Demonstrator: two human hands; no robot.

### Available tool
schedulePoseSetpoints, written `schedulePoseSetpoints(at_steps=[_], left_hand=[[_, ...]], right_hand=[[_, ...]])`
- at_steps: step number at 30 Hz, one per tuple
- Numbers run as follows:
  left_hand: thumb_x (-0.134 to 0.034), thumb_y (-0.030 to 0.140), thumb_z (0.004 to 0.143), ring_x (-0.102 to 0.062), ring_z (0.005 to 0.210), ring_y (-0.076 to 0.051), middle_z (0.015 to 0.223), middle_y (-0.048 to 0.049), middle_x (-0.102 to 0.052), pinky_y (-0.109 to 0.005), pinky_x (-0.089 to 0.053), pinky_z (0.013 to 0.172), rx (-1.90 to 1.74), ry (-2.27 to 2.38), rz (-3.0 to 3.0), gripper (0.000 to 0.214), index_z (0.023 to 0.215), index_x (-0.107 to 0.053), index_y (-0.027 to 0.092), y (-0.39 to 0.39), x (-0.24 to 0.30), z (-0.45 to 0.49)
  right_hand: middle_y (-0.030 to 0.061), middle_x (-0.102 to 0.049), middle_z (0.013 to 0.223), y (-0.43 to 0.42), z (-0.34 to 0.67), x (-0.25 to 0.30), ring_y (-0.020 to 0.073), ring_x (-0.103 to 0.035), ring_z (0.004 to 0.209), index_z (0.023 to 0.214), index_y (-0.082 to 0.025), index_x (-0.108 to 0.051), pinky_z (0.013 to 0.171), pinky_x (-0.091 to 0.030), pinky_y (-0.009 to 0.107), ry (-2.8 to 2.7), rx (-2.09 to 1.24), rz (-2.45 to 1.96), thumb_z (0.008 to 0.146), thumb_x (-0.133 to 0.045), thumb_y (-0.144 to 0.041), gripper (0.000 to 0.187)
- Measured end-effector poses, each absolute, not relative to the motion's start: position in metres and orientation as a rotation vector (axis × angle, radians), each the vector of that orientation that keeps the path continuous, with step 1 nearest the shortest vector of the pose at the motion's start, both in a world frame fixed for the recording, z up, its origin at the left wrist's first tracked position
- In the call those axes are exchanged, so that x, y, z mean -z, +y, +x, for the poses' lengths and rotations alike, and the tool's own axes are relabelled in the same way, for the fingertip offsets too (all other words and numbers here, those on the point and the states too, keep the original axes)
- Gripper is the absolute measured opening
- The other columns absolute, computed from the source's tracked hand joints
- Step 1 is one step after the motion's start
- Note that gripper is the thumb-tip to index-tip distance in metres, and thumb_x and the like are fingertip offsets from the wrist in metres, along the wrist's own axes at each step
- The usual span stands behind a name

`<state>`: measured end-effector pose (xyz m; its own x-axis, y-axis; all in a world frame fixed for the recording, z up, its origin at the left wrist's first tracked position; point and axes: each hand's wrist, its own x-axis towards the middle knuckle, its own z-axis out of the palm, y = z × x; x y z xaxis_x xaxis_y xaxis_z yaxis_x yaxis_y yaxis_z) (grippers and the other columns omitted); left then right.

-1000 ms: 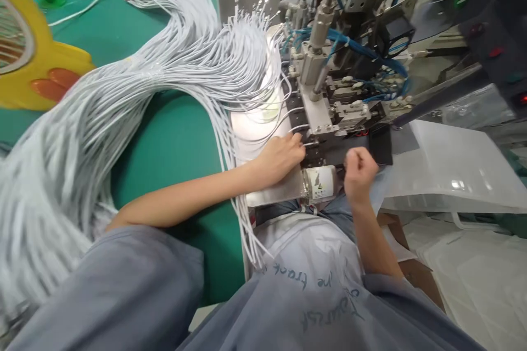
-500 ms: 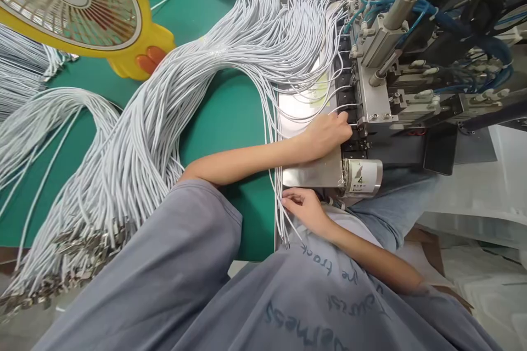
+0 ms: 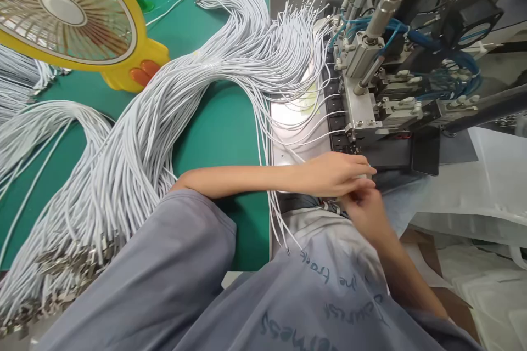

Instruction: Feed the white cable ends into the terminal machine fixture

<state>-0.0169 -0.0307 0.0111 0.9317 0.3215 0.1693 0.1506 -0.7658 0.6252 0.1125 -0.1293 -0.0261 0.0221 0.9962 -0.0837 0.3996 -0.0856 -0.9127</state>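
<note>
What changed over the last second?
The left hand pulled back from the slots of the machine toward the near edge. The right hand rose from the hanging cable ends to meet it; whether they grip anything is blurred. The cable bundle, fan and machine stayed put.

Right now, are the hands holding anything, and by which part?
Cannot be told. The left hand lies flat by the machine; the right hand, blurred, meets its fingertips from below, hiding anything between them.
</note>
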Motion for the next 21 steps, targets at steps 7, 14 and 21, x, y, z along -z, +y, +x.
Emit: schedulePoseSetpoints(at_steps=[7,14,21], left_hand=[[-0.048,0.023,0.091,-0.060,0.087,-0.014,0.099,-0.0102,-0.062,-0.025,-0.047,0.076,-0.563,0.439,2.239,0.029,0.114,-0.060,0.010,-0.017,0.008,-0.014],[-0.045,0.017,0.090,-0.056,0.070,-0.010,0.077,-0.0048,-0.059,-0.020,-0.045,0.062,-0.718,0.370,2.233,0.023,0.096,-0.067,0.013,-0.015,0.003,-0.013],[-0.050,0.015,0.088,-0.051,0.061,-0.008,0.067,-0.0013,-0.054,-0.018,-0.041,0.054,-0.883,0.373,2.172,0.018,0.090,-0.068,0.014,-0.017,0.006,-0.009]], right_hand=[[-0.0018,-0.060,0.064,-0.109,0.143,0.010,0.0122,-0.055,0.057,0.069,-0.020,-0.061,0.053,-0.046,0.024,-1.025,-0.697,-1.574,0.064,-0.074,-0.028,0.015],[-0.0001,-0.059,0.069,-0.104,0.128,0.016,0.0111,-0.054,0.057,0.084,-0.021,-0.069,0.054,-0.045,0.026,-0.952,-0.690,-1.378,0.078,-0.063,-0.031,0.013],[-0.0004,-0.055,0.072,-0.103,0.128,0.011,0.0104,-0.051,0.063,0.087,-0.022,-0.072,0.053,-0.040,0.025,-1.101,-0.585,-1.356,0.081,-0.061,-0.025,0.013]])
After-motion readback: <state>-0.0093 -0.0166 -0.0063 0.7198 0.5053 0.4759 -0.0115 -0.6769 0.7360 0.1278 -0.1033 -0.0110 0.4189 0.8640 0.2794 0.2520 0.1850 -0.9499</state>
